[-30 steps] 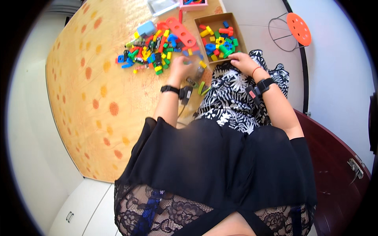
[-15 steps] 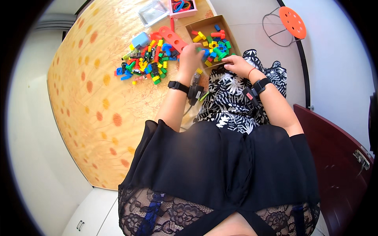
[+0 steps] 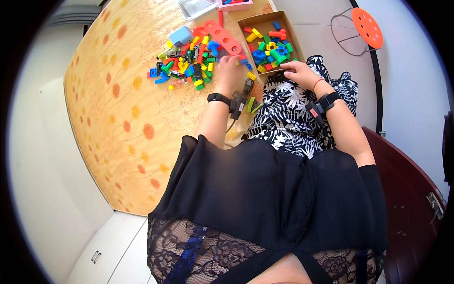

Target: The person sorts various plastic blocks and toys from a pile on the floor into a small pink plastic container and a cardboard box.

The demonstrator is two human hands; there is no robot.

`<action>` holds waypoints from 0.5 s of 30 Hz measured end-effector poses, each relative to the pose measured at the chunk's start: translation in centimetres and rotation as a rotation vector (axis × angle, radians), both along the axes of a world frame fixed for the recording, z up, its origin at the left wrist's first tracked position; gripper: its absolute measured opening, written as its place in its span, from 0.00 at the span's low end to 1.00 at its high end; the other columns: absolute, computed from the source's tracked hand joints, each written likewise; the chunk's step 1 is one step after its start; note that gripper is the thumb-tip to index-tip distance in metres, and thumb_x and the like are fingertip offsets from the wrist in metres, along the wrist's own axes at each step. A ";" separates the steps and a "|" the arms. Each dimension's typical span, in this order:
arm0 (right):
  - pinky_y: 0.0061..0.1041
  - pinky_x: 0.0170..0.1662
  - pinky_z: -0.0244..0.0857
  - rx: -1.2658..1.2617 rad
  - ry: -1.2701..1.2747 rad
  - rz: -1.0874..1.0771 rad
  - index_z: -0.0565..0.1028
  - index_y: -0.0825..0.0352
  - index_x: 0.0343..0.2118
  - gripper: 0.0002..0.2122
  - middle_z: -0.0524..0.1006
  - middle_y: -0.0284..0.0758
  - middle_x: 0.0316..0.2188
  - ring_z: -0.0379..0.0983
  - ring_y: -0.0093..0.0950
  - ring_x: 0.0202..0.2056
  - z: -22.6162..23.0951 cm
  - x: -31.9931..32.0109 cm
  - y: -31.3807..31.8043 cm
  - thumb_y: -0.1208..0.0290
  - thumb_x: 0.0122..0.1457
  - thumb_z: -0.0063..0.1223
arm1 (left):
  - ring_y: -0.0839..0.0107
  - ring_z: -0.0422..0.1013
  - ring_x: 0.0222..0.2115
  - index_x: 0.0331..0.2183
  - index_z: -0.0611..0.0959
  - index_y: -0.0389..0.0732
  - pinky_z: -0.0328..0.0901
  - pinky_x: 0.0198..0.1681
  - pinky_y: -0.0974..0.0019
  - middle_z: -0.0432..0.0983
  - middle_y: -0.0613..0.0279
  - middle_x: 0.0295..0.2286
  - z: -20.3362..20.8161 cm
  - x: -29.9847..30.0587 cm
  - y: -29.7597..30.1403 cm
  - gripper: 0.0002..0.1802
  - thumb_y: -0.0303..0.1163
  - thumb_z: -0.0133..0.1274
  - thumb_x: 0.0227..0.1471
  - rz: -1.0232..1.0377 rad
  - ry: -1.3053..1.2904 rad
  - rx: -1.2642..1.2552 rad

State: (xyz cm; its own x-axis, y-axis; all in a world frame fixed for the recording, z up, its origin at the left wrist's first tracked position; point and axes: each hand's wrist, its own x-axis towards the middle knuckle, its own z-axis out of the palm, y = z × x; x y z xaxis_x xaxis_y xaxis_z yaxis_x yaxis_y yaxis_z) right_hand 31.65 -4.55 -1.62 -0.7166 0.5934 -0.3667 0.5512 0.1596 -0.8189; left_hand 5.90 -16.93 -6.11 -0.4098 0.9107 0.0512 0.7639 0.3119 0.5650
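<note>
My right hand (image 3: 301,75) grips the near rim of a shallow brown cardboard box (image 3: 244,22). Inside the box lie several plastic building pieces, among them a green bolt (image 3: 277,57) and a red bolt (image 3: 277,34). To the left of the box, my left hand (image 3: 230,73) is over the table, its fingers smeared by motion. Small red and blue pieces (image 3: 243,61) show right by its fingertips; I cannot tell whether they are held. Beside it spreads a pile of mixed toy pieces (image 3: 187,66), with a long red strip with holes (image 3: 222,37) above the hand.
The table cover (image 3: 109,123) is yellow with a flower print. Beyond the pile are a light-blue block (image 3: 181,35), a clear plastic tray (image 3: 196,8) and a pink box (image 3: 235,6). An orange stool (image 3: 367,28) stands at far right. A dark red door panel (image 3: 402,189) is nearer.
My left hand has moved from the cardboard box's left edge leftward toward the pile. My right hand stays at the box's near rim. The whole view has shifted slightly.
</note>
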 end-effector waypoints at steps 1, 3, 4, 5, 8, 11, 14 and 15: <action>0.24 0.50 0.64 -0.042 0.023 -0.022 0.72 0.69 0.49 0.17 0.74 0.39 0.44 0.71 0.29 0.45 -0.9 0.2 0.0 0.72 0.56 0.51 | 0.53 0.66 0.45 0.43 0.78 0.46 0.63 0.47 0.56 0.69 0.52 0.43 -0.2 0.5 0.3 0.27 0.36 0.64 0.36 -0.012 -0.003 -0.001; 0.23 0.50 0.64 0.015 -0.002 0.014 0.72 0.69 0.49 0.17 0.74 0.38 0.45 0.71 0.27 0.45 -0.8 0.1 0.0 0.72 0.56 0.51 | 0.51 0.63 0.46 0.44 0.77 0.47 0.61 0.49 0.56 0.67 0.52 0.44 0.0 1.5 1.0 0.30 0.39 0.65 0.34 -0.044 -0.014 -0.012; 0.23 0.50 0.64 0.074 -0.017 0.053 0.72 0.69 0.49 0.17 0.74 0.38 0.45 0.71 0.27 0.45 -0.8 0.1 0.2 0.72 0.56 0.51 | 0.51 0.63 0.45 0.43 0.77 0.46 0.61 0.48 0.55 0.67 0.52 0.43 0.1 1.9 1.4 0.29 0.39 0.65 0.34 -0.025 0.019 -0.062; 0.23 0.50 0.64 0.069 -0.013 0.051 0.72 0.69 0.49 0.17 0.74 0.37 0.45 0.71 0.27 0.45 -0.6 0.0 0.2 0.72 0.56 0.51 | 0.51 0.63 0.44 0.42 0.77 0.45 0.61 0.47 0.55 0.67 0.51 0.42 0.3 2.3 1.9 0.29 0.38 0.65 0.34 -0.006 0.051 -0.112; 0.23 0.50 0.64 0.028 0.006 0.031 0.72 0.70 0.49 0.17 0.74 0.37 0.45 0.71 0.26 0.45 -0.5 0.0 0.1 0.72 0.56 0.51 | 0.51 0.62 0.42 0.41 0.77 0.45 0.62 0.45 0.55 0.67 0.51 0.40 0.5 2.5 2.2 0.27 0.37 0.65 0.35 -0.049 0.130 -0.192; 0.23 0.50 0.64 -0.026 0.042 0.000 0.71 0.71 0.49 0.17 0.75 0.37 0.45 0.71 0.26 0.45 -1.2 0.2 0.2 0.72 0.56 0.51 | 0.51 0.63 0.43 0.40 0.77 0.46 0.62 0.45 0.55 0.67 0.51 0.40 0.7 1.5 1.5 0.26 0.37 0.64 0.35 -0.137 0.113 -0.204; 0.23 0.50 0.64 -0.045 0.054 -0.023 0.71 0.71 0.49 0.18 0.75 0.38 0.45 0.71 0.25 0.45 -1.9 0.6 0.4 0.72 0.56 0.51 | 0.50 0.64 0.42 0.40 0.78 0.48 0.63 0.46 0.54 0.69 0.50 0.40 0.3 0.9 0.9 0.25 0.37 0.65 0.35 -0.122 0.087 -0.216; 0.23 0.50 0.64 -0.080 0.037 -0.023 0.71 0.71 0.49 0.18 0.75 0.38 0.45 0.71 0.25 0.45 -0.9 0.1 0.3 0.72 0.56 0.51 | 0.50 0.65 0.42 0.39 0.78 0.47 0.64 0.46 0.55 0.69 0.50 0.39 0.2 0.8 0.7 0.25 0.36 0.65 0.35 -0.089 0.090 -0.215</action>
